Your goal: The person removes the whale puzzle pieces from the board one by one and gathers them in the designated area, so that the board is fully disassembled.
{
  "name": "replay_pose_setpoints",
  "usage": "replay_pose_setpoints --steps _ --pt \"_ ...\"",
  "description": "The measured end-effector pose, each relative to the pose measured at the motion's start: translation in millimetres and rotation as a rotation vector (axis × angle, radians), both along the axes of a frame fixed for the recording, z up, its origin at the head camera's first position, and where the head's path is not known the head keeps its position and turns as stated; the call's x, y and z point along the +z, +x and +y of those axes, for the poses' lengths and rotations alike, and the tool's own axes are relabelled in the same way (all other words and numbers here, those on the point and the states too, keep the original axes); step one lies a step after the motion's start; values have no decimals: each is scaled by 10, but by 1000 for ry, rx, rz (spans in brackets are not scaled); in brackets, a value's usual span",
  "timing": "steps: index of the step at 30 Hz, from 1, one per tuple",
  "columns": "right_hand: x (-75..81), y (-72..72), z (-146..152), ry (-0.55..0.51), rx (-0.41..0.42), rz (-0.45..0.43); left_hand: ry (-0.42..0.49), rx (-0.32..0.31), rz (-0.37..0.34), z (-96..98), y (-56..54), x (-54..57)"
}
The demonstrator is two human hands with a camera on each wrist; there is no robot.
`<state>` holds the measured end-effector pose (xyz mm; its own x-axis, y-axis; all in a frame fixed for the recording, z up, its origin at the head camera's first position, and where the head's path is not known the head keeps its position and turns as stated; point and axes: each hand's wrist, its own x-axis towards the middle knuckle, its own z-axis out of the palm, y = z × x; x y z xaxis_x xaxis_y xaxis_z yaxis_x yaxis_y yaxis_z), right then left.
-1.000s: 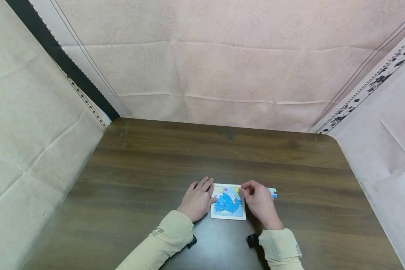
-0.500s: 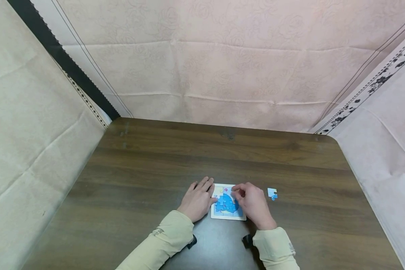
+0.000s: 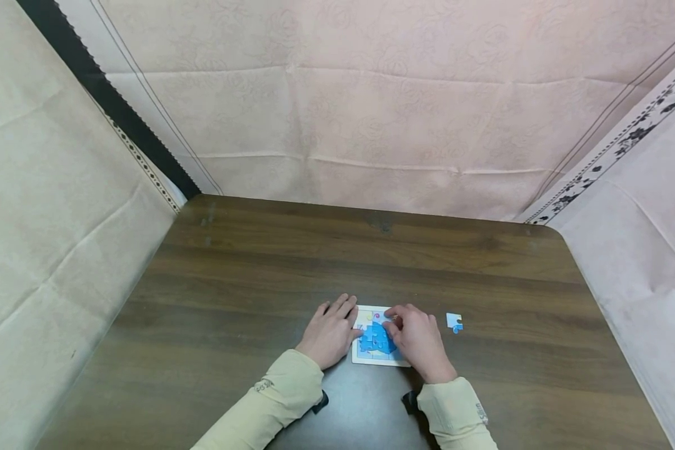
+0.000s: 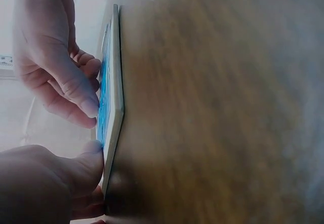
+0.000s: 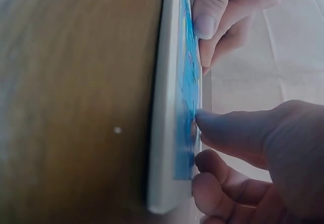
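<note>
A small jigsaw puzzle with a blue whale picture and a white border lies flat on the table. My left hand rests along its left side, fingers stretched, with the thumb on the border. Over the upper right of the picture, my right hand bends its thumb and forefinger around a puzzle piece at the surface; the hand mostly hides this piece. A loose puzzle piece, white and blue, lies to the right of the puzzle.
The brown wood-grain table reaches to a back edge under a pale cloth wall. Cloth walls also stand at left and right. Both sleeves are light, with a black strap at the right wrist.
My right hand has moved left from the puzzle's right border to over the picture, uncovering the whole loose piece. My left hand stays in place.
</note>
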<state>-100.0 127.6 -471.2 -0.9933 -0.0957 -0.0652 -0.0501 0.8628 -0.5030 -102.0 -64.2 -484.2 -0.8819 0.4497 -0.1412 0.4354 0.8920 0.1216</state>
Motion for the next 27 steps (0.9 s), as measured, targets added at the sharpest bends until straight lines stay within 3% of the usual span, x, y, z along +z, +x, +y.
replay_pose_setpoints --steps 11,27 --pt "33 11 -31 122 56 74 -17 3 5 5 1 -5" --pt "39 -13 -66 178 86 69 -7 3 14 2 6 -10"
